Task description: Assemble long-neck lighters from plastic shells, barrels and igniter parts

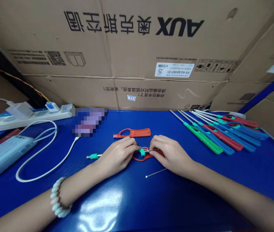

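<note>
In the head view, my left hand (pixel 123 151) pinches a small green trigger piece (pixel 142 152) over an orange-red lighter handle half (pixel 140 158). The fingers of my right hand (pixel 167 151) are closed at the trigger's right side, on a thin white wire (pixel 145 148) that loops there; their tips are partly hidden. Behind both hands lies the other orange-red handle half (pixel 140 132), inner side up. A metal lighter tube with a green collar (pixel 94 156) sticks out left from beneath my left hand. Near my right hand rests a thin metal rod (pixel 155 173).
Several long-tube lighters (pixel 224 132) in green, blue and red lie at the right. At the left are a power strip (pixel 42 113), a light-blue power bank (pixel 6 156), a white cable (pixel 54 151) and a blurred-out phone-like object (pixel 89 122). A cardboard box wall (pixel 132 64) stands behind.
</note>
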`<action>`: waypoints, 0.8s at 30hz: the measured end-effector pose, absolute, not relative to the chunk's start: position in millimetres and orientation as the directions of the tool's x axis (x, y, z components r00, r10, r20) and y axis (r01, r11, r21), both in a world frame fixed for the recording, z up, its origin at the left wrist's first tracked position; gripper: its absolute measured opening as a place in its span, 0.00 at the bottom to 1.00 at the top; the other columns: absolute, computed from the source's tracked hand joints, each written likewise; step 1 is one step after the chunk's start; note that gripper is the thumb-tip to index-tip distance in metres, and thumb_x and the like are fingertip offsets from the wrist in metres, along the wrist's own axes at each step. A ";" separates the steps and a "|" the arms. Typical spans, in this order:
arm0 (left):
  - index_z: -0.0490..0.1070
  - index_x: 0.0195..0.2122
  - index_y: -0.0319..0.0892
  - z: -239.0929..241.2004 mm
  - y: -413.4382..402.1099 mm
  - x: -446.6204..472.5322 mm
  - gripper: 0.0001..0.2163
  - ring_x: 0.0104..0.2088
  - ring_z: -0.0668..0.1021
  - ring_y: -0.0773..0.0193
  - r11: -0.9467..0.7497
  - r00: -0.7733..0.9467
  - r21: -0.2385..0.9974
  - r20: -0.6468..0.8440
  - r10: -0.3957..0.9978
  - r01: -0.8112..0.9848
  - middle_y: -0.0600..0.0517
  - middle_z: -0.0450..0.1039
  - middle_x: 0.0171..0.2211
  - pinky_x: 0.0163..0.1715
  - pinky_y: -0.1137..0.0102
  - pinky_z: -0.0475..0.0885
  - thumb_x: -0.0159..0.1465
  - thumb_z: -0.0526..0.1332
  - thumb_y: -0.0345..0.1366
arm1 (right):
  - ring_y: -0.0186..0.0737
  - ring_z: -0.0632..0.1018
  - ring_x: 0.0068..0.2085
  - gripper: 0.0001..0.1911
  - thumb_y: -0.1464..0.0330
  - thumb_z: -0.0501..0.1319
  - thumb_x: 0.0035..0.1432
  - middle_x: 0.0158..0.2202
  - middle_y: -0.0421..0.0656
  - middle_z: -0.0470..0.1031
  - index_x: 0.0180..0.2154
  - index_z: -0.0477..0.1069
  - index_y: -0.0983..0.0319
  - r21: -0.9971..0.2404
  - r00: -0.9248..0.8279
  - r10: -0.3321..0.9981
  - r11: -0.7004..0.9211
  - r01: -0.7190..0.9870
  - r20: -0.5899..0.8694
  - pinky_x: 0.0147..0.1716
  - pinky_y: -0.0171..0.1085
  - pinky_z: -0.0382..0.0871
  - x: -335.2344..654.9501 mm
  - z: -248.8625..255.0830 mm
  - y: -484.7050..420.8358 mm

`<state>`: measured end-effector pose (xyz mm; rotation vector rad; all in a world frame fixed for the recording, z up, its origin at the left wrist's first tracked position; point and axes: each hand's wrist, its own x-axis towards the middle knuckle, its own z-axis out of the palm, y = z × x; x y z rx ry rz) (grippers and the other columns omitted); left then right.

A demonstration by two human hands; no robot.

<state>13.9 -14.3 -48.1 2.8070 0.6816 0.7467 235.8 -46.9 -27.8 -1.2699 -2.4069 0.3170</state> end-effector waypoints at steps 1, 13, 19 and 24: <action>0.71 0.44 0.37 -47.7 -14.5 13.9 0.12 0.36 0.73 0.63 -0.883 0.771 0.268 0.432 0.468 0.386 0.47 0.70 0.35 0.36 0.68 0.72 0.66 0.49 0.24 | 0.37 0.69 0.34 0.06 0.76 0.57 0.59 0.32 0.41 0.71 0.30 0.66 0.62 -0.374 -0.509 0.827 0.563 0.737 0.240 0.34 0.36 0.62 235.7 -27.8 -47.0; 0.71 0.44 0.36 -46.7 -14.2 13.2 0.12 0.35 0.72 0.64 -0.897 0.791 0.241 0.425 0.441 0.370 0.47 0.69 0.35 0.35 0.69 0.70 0.68 0.49 0.26 | 0.38 0.70 0.35 0.05 0.75 0.58 0.59 0.33 0.42 0.72 0.31 0.68 0.62 -0.356 -0.517 0.823 0.568 0.742 0.236 0.35 0.36 0.63 235.2 -25.9 -48.2; 0.72 0.42 0.38 -45.7 -14.8 13.2 0.12 0.35 0.71 0.64 -0.903 0.789 0.217 0.440 0.429 0.370 0.47 0.69 0.35 0.34 0.69 0.70 0.67 0.49 0.25 | 0.38 0.71 0.36 0.06 0.73 0.57 0.60 0.34 0.43 0.71 0.31 0.69 0.62 -0.320 -0.535 0.806 0.591 0.740 0.253 0.36 0.37 0.64 235.2 -26.4 -48.7; 0.72 0.41 0.38 -45.7 -14.7 12.6 0.12 0.34 0.70 0.64 -0.902 0.790 0.195 0.437 0.431 0.385 0.48 0.68 0.35 0.34 0.69 0.69 0.68 0.49 0.26 | 0.38 0.70 0.36 0.08 0.72 0.57 0.62 0.34 0.43 0.71 0.29 0.69 0.61 -0.266 -0.561 0.788 0.615 0.743 0.254 0.36 0.37 0.64 235.4 -28.9 -49.1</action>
